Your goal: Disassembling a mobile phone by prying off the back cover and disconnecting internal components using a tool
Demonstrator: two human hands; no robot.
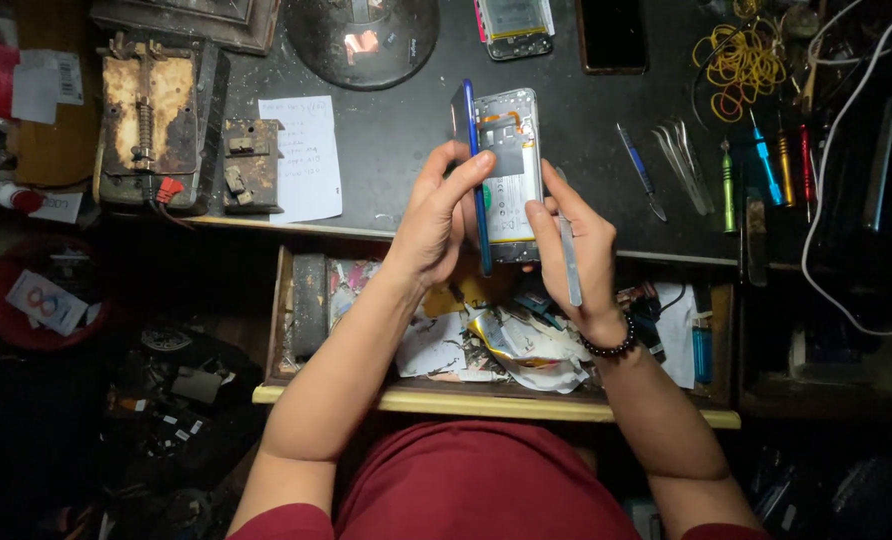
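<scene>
Above open drawer (486,402): left hand (434,222) grip pinching blue phone cover (476,180); right hand (576,240) clasps opened phone (514,170), probably tool too.

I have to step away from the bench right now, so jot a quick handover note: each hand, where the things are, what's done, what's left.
Left hand: grips the opened phone and its blue back cover, held on edge above the open drawer.
Right hand: steadies the phone's lower edge and holds a thin grey tool.
Done: the back cover is lifted and the insides are exposed.
Left: the cover still sits against the phone. Screwdrivers and tweezers lie to the right on the bench.
</scene>
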